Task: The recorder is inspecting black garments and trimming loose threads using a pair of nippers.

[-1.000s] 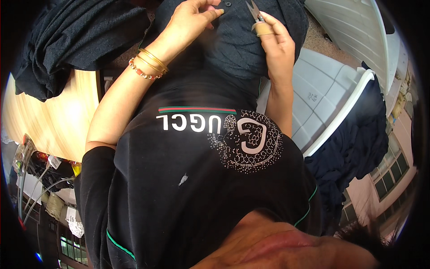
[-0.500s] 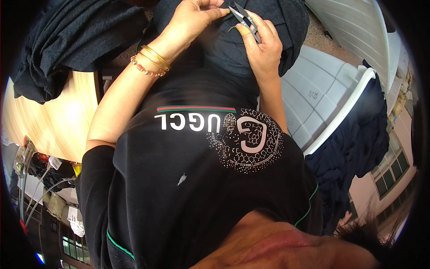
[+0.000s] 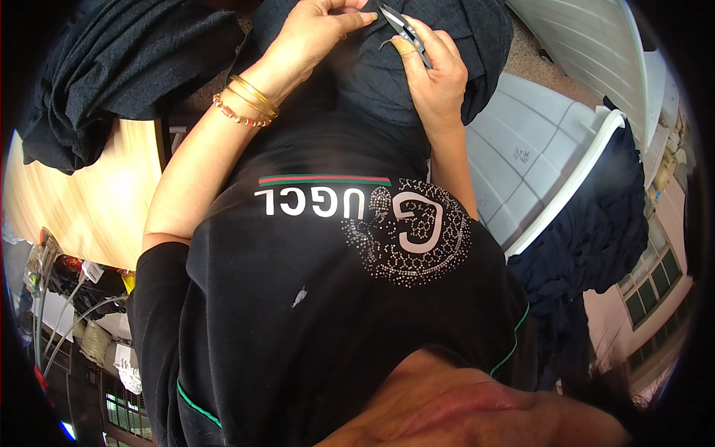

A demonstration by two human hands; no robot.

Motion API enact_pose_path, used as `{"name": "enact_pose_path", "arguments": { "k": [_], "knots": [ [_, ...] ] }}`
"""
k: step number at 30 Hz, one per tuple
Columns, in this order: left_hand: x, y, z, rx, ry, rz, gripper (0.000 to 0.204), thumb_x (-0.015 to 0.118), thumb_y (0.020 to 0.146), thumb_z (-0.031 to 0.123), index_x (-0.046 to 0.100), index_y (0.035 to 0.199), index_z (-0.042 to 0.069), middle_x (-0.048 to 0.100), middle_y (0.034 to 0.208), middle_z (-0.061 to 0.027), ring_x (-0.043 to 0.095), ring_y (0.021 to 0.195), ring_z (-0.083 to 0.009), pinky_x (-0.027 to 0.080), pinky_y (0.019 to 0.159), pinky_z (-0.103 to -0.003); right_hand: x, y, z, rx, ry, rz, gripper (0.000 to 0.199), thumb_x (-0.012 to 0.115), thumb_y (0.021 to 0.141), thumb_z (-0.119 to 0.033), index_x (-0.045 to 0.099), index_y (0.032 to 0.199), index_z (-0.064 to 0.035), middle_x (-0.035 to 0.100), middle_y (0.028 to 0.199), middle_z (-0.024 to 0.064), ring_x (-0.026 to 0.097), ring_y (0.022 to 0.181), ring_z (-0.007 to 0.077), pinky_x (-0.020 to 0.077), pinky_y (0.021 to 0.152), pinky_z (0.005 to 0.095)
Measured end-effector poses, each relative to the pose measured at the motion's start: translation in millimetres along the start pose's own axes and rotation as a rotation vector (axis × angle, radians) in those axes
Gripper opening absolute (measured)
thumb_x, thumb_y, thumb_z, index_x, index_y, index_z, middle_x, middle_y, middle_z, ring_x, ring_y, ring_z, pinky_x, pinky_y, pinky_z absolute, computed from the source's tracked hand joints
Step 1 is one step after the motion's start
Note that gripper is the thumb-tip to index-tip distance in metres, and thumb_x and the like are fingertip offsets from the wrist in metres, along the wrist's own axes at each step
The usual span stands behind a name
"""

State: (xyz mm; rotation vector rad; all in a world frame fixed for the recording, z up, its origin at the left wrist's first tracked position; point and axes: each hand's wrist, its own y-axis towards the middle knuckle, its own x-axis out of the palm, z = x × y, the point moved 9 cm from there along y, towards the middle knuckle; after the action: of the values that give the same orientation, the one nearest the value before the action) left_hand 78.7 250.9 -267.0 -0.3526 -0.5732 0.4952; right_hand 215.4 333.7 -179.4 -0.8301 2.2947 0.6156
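In my right hand [image 3: 438, 71] is a pair of thread snips [image 3: 406, 31], gripped between thumb and fingers. The blades point up and left and lie nearly together. A yellowish wrap [image 3: 403, 46] covers the tip of that thumb. My left hand [image 3: 316, 28], its fingers pinched together at the upper edge, holds the dark cloth [image 3: 372, 82] bunched over my lap. The pinching fingertips sit just left of the snips' points, apart from them. What exactly lies between those fingertips is partly cut off by the picture's edge.
More dark cloth [image 3: 134, 67] is heaped on a light wooden table [image 3: 82, 201] at my left. At my right stands a pale plastic bin [image 3: 532, 138] with navy cloth [image 3: 588, 246] hanging over its rim. Another pale panel [image 3: 588, 37] rises beyond. Cables [image 3: 56, 320] run at lower left.
The snips' blades have come together from a wider spread. Both hands have stayed nearly in place, the left shifting slightly left.
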Motion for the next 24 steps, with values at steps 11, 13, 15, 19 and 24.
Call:
{"name": "enact_pose_path", "arguments": {
  "k": [11, 13, 15, 19, 24],
  "knots": [
    [-1, -1, -2, -0.012, -0.007, 0.008, 0.009, 0.066, 0.092, 0.001, 0.065, 0.1, 0.004, 0.061, 0.089, 0.0038, 0.055, 0.08, -0.0053, 0.044, 0.072, -0.018, -5, 1, 6, 0.026, 0.13, 0.017, 0.03, 0.078, 0.083, -0.008, 0.072, 0.112, -0.0052, 0.061, 0.08, 0.0042, 0.058, 0.066, 0.0132, 0.046, 0.061, 0.0262],
    [-4, 0, -5, -0.018, -0.022, 0.019, 0.008, 0.066, 0.093, 0.003, 0.065, 0.101, 0.004, 0.061, 0.089, 0.0034, 0.055, 0.078, -0.0058, 0.044, 0.072, -0.018, -8, 1, 8, 0.055, 0.188, 0.043, 0.03, 0.077, 0.084, -0.008, 0.071, 0.113, -0.0045, 0.061, 0.081, 0.0028, 0.057, 0.068, 0.0103, 0.0451, 0.061, 0.0247],
    [-8, 0, -8, -0.018, -0.029, 0.036, 0.008, 0.066, 0.093, 0.003, 0.066, 0.1, 0.004, 0.062, 0.089, 0.0027, 0.056, 0.078, -0.0067, 0.044, 0.071, -0.019, -9, 1, 9, 0.139, 0.32, 0.043, 0.031, 0.076, 0.088, -0.008, 0.07, 0.118, -0.0008, 0.062, 0.089, -0.0017, 0.054, 0.08, 0.0043, 0.0438, 0.072, 0.0182],
    [-20, -6, 1, 0.117, 0.221, 0.06, 0.027, 0.068, 0.094, 0.015, 0.066, 0.119, 0.006, 0.064, 0.092, 0.0027, 0.054, 0.073, -0.0042, 0.043, 0.065, -0.019, -8, -1, 9, 0.093, 0.352, 0.068, 0.033, 0.076, 0.087, -0.009, 0.069, 0.118, -0.0025, 0.061, 0.089, 0.0011, 0.056, 0.078, 0.0059, 0.0456, 0.065, 0.0204],
    [17, -40, 35, 0.142, 0.168, 0.038, 0.031, 0.072, 0.092, 0.028, 0.072, 0.115, 0.007, 0.069, 0.097, 0.0045, 0.052, 0.073, -0.0014, 0.04, 0.067, -0.017, -1, 3, -3, 0.086, 0.431, 0.027, 0.042, 0.071, 0.089, -0.007, 0.061, 0.13, -0.0017, 0.063, 0.098, 0.0058, 0.06, 0.088, 0.0128, 0.0483, 0.075, 0.0249]
  ]
}}
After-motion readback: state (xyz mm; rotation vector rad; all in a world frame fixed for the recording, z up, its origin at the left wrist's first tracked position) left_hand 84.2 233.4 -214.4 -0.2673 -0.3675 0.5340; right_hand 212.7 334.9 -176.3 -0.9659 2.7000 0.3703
